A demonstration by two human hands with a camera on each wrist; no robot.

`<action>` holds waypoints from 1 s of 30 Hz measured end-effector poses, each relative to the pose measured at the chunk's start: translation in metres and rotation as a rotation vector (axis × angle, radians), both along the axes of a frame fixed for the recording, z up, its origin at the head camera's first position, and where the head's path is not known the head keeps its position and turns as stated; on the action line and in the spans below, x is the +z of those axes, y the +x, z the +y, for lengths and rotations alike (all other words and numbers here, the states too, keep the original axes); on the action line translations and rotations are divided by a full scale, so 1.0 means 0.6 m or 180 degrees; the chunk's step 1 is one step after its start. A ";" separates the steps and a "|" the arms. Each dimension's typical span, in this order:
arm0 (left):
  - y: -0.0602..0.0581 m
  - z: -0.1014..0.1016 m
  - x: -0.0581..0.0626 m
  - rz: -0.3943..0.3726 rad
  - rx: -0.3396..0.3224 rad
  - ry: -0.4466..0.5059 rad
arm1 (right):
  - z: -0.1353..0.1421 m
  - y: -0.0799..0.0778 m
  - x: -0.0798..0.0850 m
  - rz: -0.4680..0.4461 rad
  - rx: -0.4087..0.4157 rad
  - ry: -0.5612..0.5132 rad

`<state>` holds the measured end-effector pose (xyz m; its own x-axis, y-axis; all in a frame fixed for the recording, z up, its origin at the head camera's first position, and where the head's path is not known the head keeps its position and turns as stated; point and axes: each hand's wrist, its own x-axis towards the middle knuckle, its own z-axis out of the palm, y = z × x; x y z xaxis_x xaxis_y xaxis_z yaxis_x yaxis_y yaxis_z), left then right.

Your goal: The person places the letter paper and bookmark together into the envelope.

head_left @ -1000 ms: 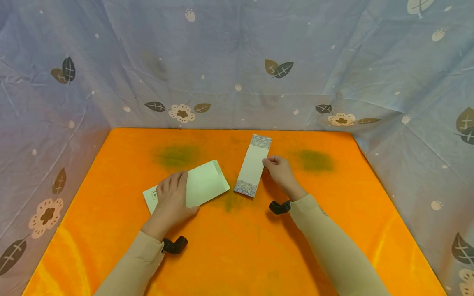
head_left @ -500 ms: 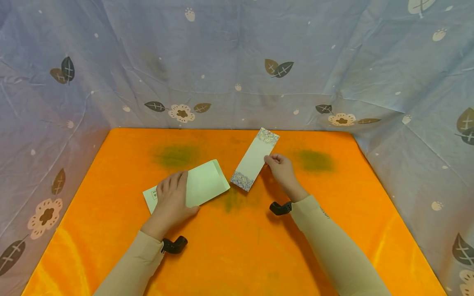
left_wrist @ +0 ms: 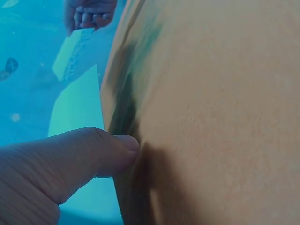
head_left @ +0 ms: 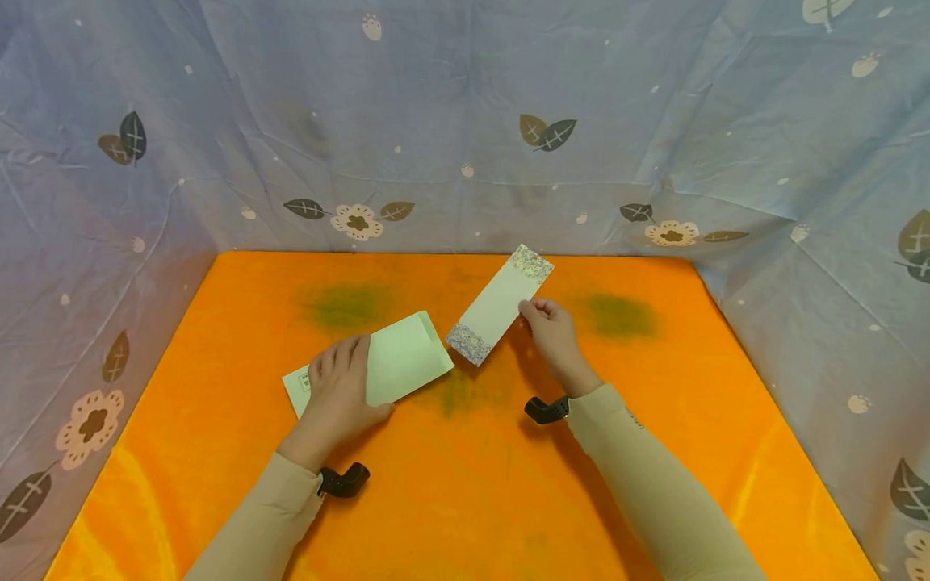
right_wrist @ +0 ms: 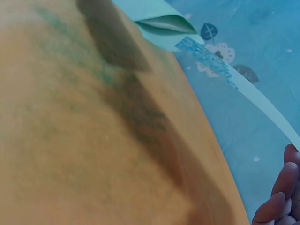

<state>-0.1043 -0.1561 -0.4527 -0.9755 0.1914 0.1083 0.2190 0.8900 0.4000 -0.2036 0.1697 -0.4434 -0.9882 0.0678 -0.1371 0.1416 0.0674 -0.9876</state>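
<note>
A pale green envelope (head_left: 407, 359) lies slanted at the left of the table's middle, its flap end toward the right. My left hand (head_left: 340, 387) grips it across its width, thumb at the near edge and fingers over the far side. In the right wrist view the envelope's mouth (right_wrist: 168, 24) gapes open. My right hand (head_left: 552, 331) pinches the long edge of a narrow white card (head_left: 497, 305) with lace-like patterned ends. The card is held tilted, its lower patterned end (right_wrist: 206, 56) close to the envelope's mouth. In the left wrist view my left thumb (left_wrist: 93, 154) overlaps the envelope's edge.
An orange cloth (head_left: 465, 500) with greenish smudges covers the table. Blue-grey curtains (head_left: 465, 97) printed with leaves and flowers stand at the back and both sides. A black wrist device (head_left: 343, 482) sits at the left cuff, another black device (head_left: 546, 410) at the right.
The card has turned clockwise in my right hand, its lower end swinging left and up toward the envelope's mouth, its top moving right. My left hand and the envelope have barely moved.
</note>
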 end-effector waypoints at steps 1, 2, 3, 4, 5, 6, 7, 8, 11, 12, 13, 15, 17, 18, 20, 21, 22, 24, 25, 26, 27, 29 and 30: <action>0.000 0.000 0.000 -0.0004 0.0000 0.0011 | -0.002 0.000 0.000 0.0012 -0.0023 -0.0017; 0.000 0.001 0.000 -0.0007 0.0003 0.0006 | -0.003 -0.001 0.000 0.0019 -0.0045 -0.0041; 0.000 0.001 0.000 -0.0009 0.0005 -0.0001 | -0.004 -0.001 0.000 0.0020 -0.0062 -0.0056; 0.000 0.002 0.000 -0.0013 0.0007 -0.0004 | -0.006 -0.001 -0.001 0.0020 -0.0063 -0.0082; 0.000 0.002 0.000 -0.0016 0.0003 -0.0003 | -0.007 -0.002 -0.002 0.0017 -0.0068 -0.0102; 0.000 0.003 0.001 -0.0021 -0.0002 -0.0001 | -0.008 -0.002 -0.003 0.0015 -0.0061 -0.0136; 0.000 0.003 0.001 -0.0026 -0.0004 0.0000 | -0.008 -0.002 -0.004 0.0009 -0.0054 -0.0162; 0.000 0.004 0.001 -0.0030 -0.0006 0.0000 | -0.009 -0.002 -0.004 0.0008 -0.0045 -0.0184; 0.000 0.005 0.002 -0.0036 -0.0009 0.0023 | -0.012 -0.002 -0.006 0.0006 -0.0001 -0.0246; 0.001 0.005 0.002 -0.0035 -0.0007 0.0035 | -0.013 -0.001 -0.006 0.0003 0.0013 -0.0262; 0.001 0.004 0.002 -0.0033 -0.0005 0.0042 | -0.015 -0.001 -0.006 0.0002 0.0025 -0.0270; 0.002 0.004 0.002 -0.0027 -0.0001 0.0049 | -0.018 0.000 -0.006 -0.0015 0.0040 -0.0284; 0.002 0.004 0.002 -0.0023 -0.0005 0.0058 | -0.023 0.002 -0.005 -0.0025 0.0050 -0.0296; 0.002 0.003 0.003 -0.0023 -0.0006 0.0059 | -0.025 0.003 -0.005 -0.0025 0.0055 -0.0297; 0.002 0.003 0.003 -0.0022 -0.0013 0.0067 | -0.029 0.003 -0.005 -0.0023 0.0066 -0.0315; 0.002 0.003 0.003 -0.0023 -0.0016 0.0072 | -0.031 0.004 -0.005 -0.0013 0.0071 -0.0339; 0.002 0.003 0.003 -0.0022 -0.0018 0.0081 | -0.033 0.005 -0.005 -0.0005 0.0078 -0.0343; 0.002 0.004 0.003 -0.0023 -0.0019 0.0097 | -0.037 0.006 -0.006 0.0005 0.0080 -0.0381; 0.002 0.004 0.004 -0.0022 -0.0018 0.0100 | -0.038 0.006 -0.007 -0.0001 0.0081 -0.0405; 0.002 0.004 0.004 -0.0026 -0.0015 0.0101 | -0.040 0.007 -0.007 -0.0004 0.0084 -0.0421; 0.002 0.005 0.004 -0.0028 -0.0015 0.0103 | -0.041 0.008 -0.007 -0.0010 0.0085 -0.0413; 0.002 0.005 0.005 -0.0027 -0.0013 0.0097 | -0.043 0.009 -0.007 -0.0032 0.0084 -0.0443; 0.003 0.005 0.006 -0.0029 -0.0012 0.0099 | -0.044 0.010 -0.008 -0.0040 0.0087 -0.0462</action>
